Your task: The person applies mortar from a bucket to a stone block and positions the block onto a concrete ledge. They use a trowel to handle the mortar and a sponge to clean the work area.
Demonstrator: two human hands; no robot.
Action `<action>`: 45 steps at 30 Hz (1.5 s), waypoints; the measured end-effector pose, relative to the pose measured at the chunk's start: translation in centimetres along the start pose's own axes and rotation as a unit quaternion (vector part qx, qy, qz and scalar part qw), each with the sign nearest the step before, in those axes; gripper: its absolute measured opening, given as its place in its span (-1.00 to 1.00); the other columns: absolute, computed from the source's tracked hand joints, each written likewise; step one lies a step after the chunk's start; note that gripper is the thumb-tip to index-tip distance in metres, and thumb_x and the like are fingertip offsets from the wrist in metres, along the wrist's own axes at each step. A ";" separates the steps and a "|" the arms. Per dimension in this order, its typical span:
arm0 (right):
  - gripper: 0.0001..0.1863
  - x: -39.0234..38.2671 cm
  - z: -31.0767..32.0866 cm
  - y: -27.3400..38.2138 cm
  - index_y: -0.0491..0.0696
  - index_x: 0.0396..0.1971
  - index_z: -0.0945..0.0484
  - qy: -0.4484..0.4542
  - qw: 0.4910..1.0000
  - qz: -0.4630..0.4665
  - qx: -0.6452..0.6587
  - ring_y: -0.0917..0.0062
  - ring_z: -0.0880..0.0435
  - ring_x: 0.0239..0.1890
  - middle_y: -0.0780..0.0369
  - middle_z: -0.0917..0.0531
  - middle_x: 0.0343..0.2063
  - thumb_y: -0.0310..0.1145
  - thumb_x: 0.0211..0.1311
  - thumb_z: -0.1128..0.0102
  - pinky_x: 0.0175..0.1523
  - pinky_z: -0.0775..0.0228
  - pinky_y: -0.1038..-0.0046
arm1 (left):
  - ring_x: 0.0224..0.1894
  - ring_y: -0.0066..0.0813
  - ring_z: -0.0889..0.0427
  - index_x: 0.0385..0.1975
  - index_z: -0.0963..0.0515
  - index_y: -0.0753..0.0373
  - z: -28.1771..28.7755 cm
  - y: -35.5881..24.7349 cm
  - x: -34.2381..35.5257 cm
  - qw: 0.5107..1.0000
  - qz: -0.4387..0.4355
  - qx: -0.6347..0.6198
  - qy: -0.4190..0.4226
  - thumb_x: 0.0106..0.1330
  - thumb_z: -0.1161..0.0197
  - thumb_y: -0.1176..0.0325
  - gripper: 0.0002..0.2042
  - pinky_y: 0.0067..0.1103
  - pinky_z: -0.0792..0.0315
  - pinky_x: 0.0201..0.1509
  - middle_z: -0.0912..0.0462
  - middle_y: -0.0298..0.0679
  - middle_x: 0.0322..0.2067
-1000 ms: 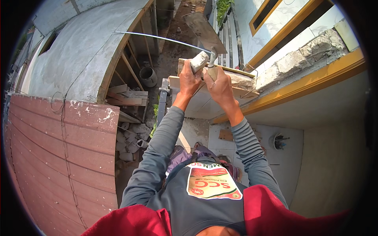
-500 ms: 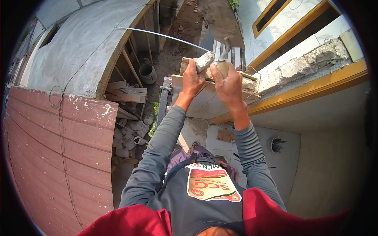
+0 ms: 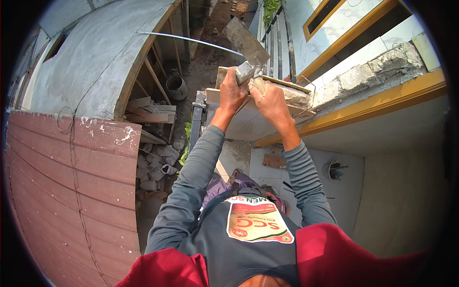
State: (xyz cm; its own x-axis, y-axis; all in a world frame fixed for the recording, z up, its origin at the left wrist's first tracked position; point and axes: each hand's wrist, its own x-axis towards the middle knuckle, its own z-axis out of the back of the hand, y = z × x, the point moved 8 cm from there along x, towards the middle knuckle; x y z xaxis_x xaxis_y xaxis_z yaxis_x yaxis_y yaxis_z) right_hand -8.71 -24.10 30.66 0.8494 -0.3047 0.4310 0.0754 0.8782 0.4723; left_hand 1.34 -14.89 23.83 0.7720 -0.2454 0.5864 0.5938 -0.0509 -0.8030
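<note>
My left hand [image 3: 231, 94] is closed around a small grey-white chunk of block [image 3: 245, 71], raised above a wall top. Beside it, my right hand [image 3: 271, 101] grips the wooden handle of a trowel [image 3: 245, 40]. The trowel's flat, mortar-stained blade tilts away to the upper left, beyond the chunk. The trowel's neck is close against the chunk; I cannot tell if they touch. Below and just beyond both hands runs the rough wall top [image 3: 295, 96], edged with wooden boards [image 3: 289, 84]. A bent thin metal rod [image 3: 311, 91] stands at its right end.
Rough blocks [image 3: 356, 86] continue rightward above a yellow frame [image 3: 382, 106]. A dark metal post [image 3: 196, 122] stands left of the wall. Farther left are a bucket [image 3: 177, 88], rubble [image 3: 165, 153] and a reddish roof sheet [image 3: 71, 182]. A tool pail [image 3: 333, 170] sits on the tiles.
The trowel blade has swung left and turned, now lying beyond the chunk. My right hand has shifted left and slightly down, nearer my left hand. The chunk has tipped and moved slightly left.
</note>
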 end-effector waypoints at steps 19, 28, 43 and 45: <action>-0.59 -2.2 1.5 0.2 -0.27 -0.32 -0.54 -0.056 0.987 -0.071 0.130 0.19 -0.66 -0.54 -0.01 -0.63 -0.59 -0.14 0.37 -0.26 -0.37 -0.47 0.21 | -0.15 0.27 -0.65 0.00 -0.37 0.30 0.2 0.5 0.2 0.999 0.012 0.032 0.014 0.18 -0.37 0.51 -0.59 -0.17 -0.53 -0.16 -0.65 0.15 -0.21; -0.58 -1.6 0.2 -1.5 -0.28 -0.25 -0.53 0.032 0.990 -0.124 0.056 -0.05 -0.66 -0.44 -0.09 -0.62 -0.57 -0.13 0.34 -0.25 -0.31 -0.49 0.15 | -0.13 0.26 -0.64 0.00 -0.36 0.30 0.0 0.6 -0.3 1.000 0.003 0.025 0.017 0.15 -0.34 0.53 -0.58 -0.18 -0.53 -0.12 -0.63 0.14 -0.18; -0.60 -2.0 8.8 -2.1 -0.16 -0.11 -0.54 -0.167 0.982 -0.059 0.058 0.64 -0.61 -0.51 0.18 -0.64 -0.54 -0.10 0.35 -0.25 -0.43 -0.46 0.52 | 0.02 -0.39 -0.66 -0.04 -0.35 0.29 -0.5 2.8 2.9 0.975 0.086 -0.024 0.205 0.21 -0.41 0.52 -0.60 -0.43 -0.55 0.07 -0.70 -0.08 -0.11; -0.61 -1.7 7.3 -2.4 -0.19 -0.13 -0.53 -0.065 0.974 -0.122 0.180 0.57 -0.60 -0.51 0.17 -0.64 -0.53 -0.12 0.35 -0.24 -0.38 -0.48 0.45 | 0.03 -0.39 -0.66 -0.03 -0.35 0.28 -0.5 3.4 3.4 0.971 0.088 -0.025 0.219 0.20 -0.42 0.52 -0.59 -0.43 -0.54 0.07 -0.70 -0.08 -0.10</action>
State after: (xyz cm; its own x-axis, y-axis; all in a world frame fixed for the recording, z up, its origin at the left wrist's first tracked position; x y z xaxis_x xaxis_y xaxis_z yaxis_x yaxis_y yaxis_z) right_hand -14.10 -28.42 34.36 0.7542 -0.5529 0.3543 0.0591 0.5944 0.8020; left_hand 5.89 -16.40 23.07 0.6838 -0.6423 0.3462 0.4404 -0.0150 -0.8977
